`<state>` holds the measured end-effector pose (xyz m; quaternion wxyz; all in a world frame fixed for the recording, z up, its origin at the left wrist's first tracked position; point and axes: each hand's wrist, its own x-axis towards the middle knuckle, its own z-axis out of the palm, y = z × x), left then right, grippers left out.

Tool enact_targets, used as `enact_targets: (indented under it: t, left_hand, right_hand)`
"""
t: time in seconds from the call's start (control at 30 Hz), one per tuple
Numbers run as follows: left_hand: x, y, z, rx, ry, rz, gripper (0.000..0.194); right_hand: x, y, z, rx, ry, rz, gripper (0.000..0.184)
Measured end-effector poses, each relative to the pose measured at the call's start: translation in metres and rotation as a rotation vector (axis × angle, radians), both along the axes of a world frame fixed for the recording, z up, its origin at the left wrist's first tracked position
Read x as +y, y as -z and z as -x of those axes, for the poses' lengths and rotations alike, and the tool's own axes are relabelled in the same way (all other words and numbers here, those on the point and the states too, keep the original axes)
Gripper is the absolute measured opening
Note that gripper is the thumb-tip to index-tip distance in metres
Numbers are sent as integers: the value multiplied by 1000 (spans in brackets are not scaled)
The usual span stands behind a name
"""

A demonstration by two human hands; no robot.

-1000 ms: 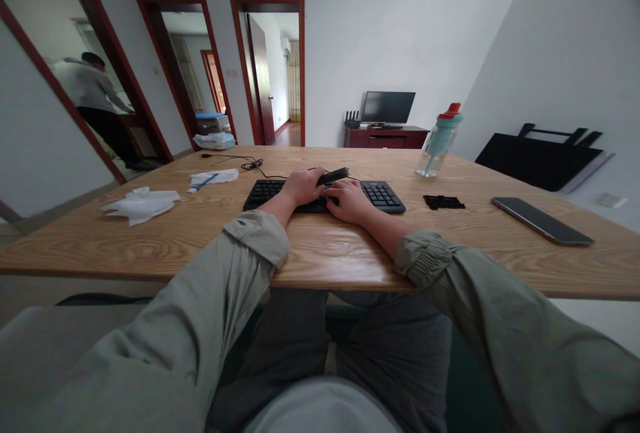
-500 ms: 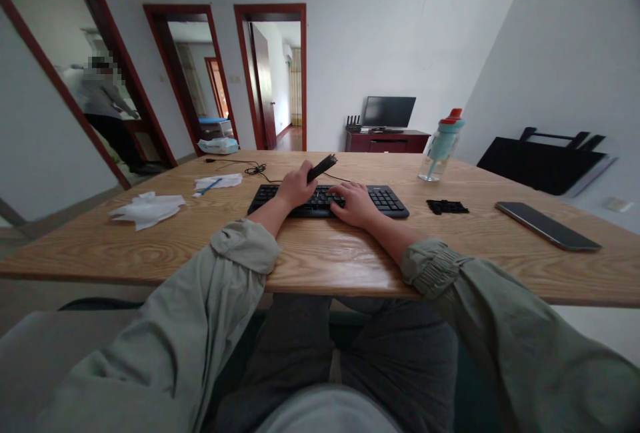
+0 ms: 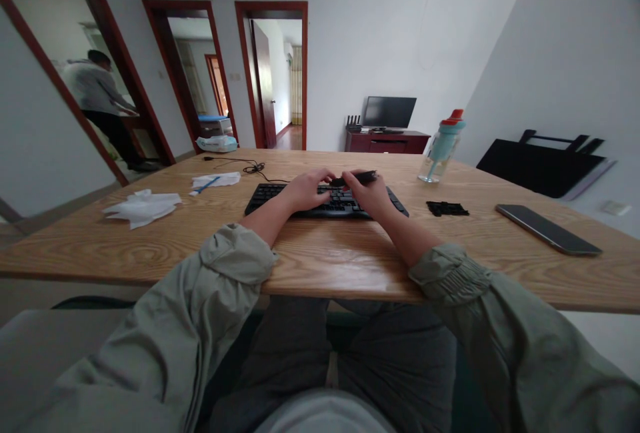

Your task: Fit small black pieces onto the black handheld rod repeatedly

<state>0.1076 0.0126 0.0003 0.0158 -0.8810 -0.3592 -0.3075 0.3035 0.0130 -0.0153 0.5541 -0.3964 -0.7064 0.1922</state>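
A keyboard (image 3: 345, 206) lies mid-frame on the wooden bench (image 3: 330, 253). The right hand (image 3: 369, 194) grips a black stick (image 3: 363, 177) above it; the left hand's (image 3: 306, 191) hold is unclear. A screen (image 3: 390, 112) stands upper right.

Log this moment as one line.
right hand: holds black tool | left hand: over keyboard, fingers near tool's end | black pieces: right of keyboard

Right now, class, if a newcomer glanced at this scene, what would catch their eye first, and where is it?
Probably the two hands at the middle of the table: the right hand grips a dark tool above a black keyboard, with the left hand beside it. Next, perhaps, the red-topped bottle toward the far right.
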Motion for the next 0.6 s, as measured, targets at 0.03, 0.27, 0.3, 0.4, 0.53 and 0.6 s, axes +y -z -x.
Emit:
enact_targets:
  t: [0.03,0.27,0.3,0.4,0.53,0.6]
  left_hand:
    - [1,-1,2,-10,-9,14,36]
    - [1,-5,7,-95,-26,126,27]
    - [1,-5,8,-112,-26,142,27]
    - [2,-6,11,-160,-43,169,26]
    - [0,-6,14,-151,-54,112,26]
    - [-2,-5,15,-95,-54,75,28]
  right_hand:
    - [1,-1,-2,12,23,39,40]
    - [-8,-9,-3,174,-137,218,41]
    - [-11,-11,-3,172,-181,236,42]
    - [-15,-13,-2,141,-235,281,42]
    - [-12,-11,-2,128,-208,282,39]
    - [-7,-7,-3,138,-209,262,39]
